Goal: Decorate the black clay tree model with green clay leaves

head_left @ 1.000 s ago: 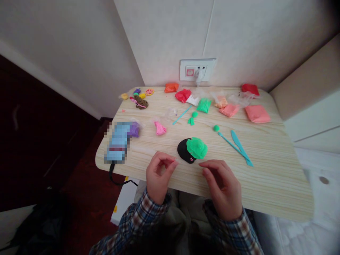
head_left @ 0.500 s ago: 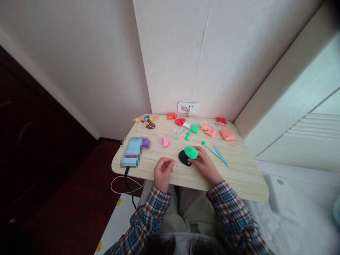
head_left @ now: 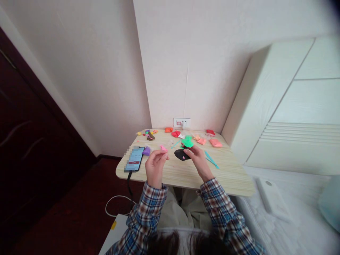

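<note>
My right hand (head_left: 197,161) is raised over the small wooden table (head_left: 186,171), its fingers pinched on a clay piece made of a black disc (head_left: 181,154) with a green lump (head_left: 187,142) on top. My left hand (head_left: 154,165) is lifted beside it, thumb and fingertips pinched together; anything between them is too small to make out. A pink clay bit (head_left: 163,148) lies on the table just behind the left fingers.
A phone (head_left: 134,159) with a cable lies at the table's left edge, next to purple clay (head_left: 146,151). Several clay packets (head_left: 215,142) and teal modelling tools (head_left: 211,159) lie to the right. A wall socket (head_left: 182,123) is behind, a white cabinet (head_left: 287,113) to the right.
The view has pulled back and up. My right hand took hold of the black-and-green clay piece and lifted it off the table. My left hand rose, still pinched.
</note>
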The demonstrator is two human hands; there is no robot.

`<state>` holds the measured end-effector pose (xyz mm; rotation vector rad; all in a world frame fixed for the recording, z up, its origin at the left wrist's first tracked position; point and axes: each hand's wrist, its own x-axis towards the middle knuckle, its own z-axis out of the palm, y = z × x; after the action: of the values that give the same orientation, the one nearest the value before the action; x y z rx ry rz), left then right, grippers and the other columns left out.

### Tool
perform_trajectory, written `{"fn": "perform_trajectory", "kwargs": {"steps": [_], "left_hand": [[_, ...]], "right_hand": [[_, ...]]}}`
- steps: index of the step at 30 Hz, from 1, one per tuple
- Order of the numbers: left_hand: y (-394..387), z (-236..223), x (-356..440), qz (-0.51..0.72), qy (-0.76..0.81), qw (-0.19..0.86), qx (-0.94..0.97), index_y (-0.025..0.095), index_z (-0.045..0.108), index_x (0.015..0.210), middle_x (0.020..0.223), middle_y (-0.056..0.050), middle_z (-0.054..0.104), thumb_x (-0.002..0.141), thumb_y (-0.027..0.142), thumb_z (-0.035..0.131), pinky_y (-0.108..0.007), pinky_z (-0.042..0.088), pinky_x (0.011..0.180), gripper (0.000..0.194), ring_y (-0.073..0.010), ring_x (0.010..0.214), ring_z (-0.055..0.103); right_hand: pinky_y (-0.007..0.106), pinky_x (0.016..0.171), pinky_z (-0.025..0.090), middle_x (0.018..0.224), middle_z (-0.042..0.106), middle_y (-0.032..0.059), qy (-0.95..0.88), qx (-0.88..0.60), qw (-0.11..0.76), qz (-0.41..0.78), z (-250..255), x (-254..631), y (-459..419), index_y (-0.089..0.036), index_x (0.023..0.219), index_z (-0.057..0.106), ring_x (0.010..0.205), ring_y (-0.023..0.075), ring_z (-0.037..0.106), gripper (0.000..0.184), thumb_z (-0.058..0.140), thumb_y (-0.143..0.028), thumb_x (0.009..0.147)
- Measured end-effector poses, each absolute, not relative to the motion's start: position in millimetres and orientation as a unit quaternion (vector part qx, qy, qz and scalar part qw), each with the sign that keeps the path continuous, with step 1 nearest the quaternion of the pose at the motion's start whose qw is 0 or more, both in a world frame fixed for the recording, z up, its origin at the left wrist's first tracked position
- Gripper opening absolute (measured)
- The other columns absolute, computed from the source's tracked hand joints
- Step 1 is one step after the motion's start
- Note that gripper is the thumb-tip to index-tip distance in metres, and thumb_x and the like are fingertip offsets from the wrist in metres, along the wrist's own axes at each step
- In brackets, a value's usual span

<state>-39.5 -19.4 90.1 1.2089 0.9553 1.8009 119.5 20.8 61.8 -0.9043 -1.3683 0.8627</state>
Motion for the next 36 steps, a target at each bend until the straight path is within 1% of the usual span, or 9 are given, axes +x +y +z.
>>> {"fn": "perform_trajectory", "kwargs": {"steps": [3,7,12,17,21,23,29,32,36], "left_hand": [[-32.2,120.3,-39.7,0.723,0.344,0.333,0.498,0.016,0.065,0.079,0.076,-0.001,0.067,0.071,0.022,0.071,-0.022,0.051,0.070,0.012,-0.0113,0.072,0.063],[-53.1,156.9,-41.1,0.737,0.308,0.272,0.536,0.017,0.065,0.079,0.079,-0.001,0.066,0.074,0.020,0.068,-0.020,0.051,0.066,0.006,-0.0117,0.075,0.063],[-82.1,180.8,-48.2,0.721,0.322,0.178,0.588,0.017,0.066,0.077,0.080,-0.001,0.065,0.077,0.014,0.065,-0.023,0.051,0.075,0.003,-0.0126,0.078,0.061],[-98.7,192.8,-57.0,0.712,0.309,0.115,0.620,0.019,0.067,0.078,0.080,0.000,0.065,0.078,0.010,0.063,-0.027,0.050,0.077,0.010,-0.0143,0.080,0.060],[-107.8,198.7,-61.2,0.722,0.292,0.086,0.621,0.020,0.068,0.080,0.081,0.000,0.065,0.078,0.009,0.062,-0.027,0.050,0.077,0.013,-0.0138,0.079,0.060],[-114.3,199.8,-62.5,0.722,0.292,0.077,0.623,0.021,0.068,0.081,0.082,0.001,0.064,0.079,0.008,0.061,-0.027,0.050,0.076,0.015,-0.0133,0.080,0.060],[-127.6,207.4,-63.1,0.705,0.272,0.072,0.651,0.022,0.069,0.083,0.081,0.000,0.064,0.079,0.008,0.061,-0.026,0.051,0.072,0.017,-0.0137,0.079,0.060],[-127.8,213.6,-61.3,0.692,0.265,0.096,0.665,0.021,0.067,0.084,0.080,0.000,0.064,0.077,0.007,0.063,-0.028,0.052,0.075,0.016,-0.0144,0.078,0.061],[-132.4,214.4,-59.0,0.683,0.256,0.121,0.673,0.020,0.063,0.078,0.075,0.000,0.063,0.077,0.006,0.062,-0.028,0.052,0.072,0.014,-0.0136,0.075,0.060]], "right_hand": [[0.038,0.090,0.048,0.110,0.067,0.0080,-0.576,-0.358,0.628,0.381,96.6,111.7,8.3,-0.019,0.105,0.061,0.103,0.0194,0.061,0.030,0.057,-0.037,0.081],[0.039,0.092,0.048,0.101,0.069,0.0052,-0.554,-0.295,0.658,0.416,147.3,99.3,-16.4,-0.019,0.091,0.064,0.098,0.0185,0.063,0.019,0.063,-0.032,0.078],[0.040,0.097,0.046,0.108,0.068,0.0046,-0.622,-0.286,0.627,0.372,186.8,95.2,-60.5,-0.022,0.104,0.063,0.103,0.0171,0.062,0.023,0.056,-0.028,0.083],[0.042,0.101,0.044,0.118,0.064,0.0032,-0.668,-0.309,0.570,0.365,195.9,107.1,-97.6,-0.028,0.115,0.060,0.116,0.0197,0.056,0.031,0.057,-0.026,0.084],[0.045,0.099,0.045,0.127,0.058,0.0038,-0.707,-0.261,0.526,0.393,198.4,114.0,-108.6,-0.031,0.125,0.053,0.119,0.0230,0.054,0.053,0.068,-0.025,0.075],[0.044,0.098,0.046,0.127,0.058,0.0029,-0.713,-0.257,0.527,0.385,200.1,113.8,-111.4,-0.033,0.126,0.052,0.118,0.0224,0.055,0.057,0.070,-0.022,0.073],[0.038,0.084,0.056,0.112,0.068,0.0017,-0.730,-0.322,0.523,0.301,208.9,111.1,-125.3,-0.031,0.110,0.065,0.099,0.0207,0.066,0.035,0.064,-0.021,0.076],[0.038,0.083,0.057,0.106,0.070,0.0002,-0.740,-0.329,0.533,0.245,214.2,112.7,-133.3,-0.033,0.110,0.065,0.094,0.0211,0.067,0.036,0.065,-0.022,0.076],[0.041,0.085,0.056,0.109,0.069,0.0011,-0.731,-0.345,0.557,0.191,217.3,115.3,-141.1,-0.034,0.114,0.063,0.098,0.0234,0.066,0.039,0.065,-0.024,0.076]]}}
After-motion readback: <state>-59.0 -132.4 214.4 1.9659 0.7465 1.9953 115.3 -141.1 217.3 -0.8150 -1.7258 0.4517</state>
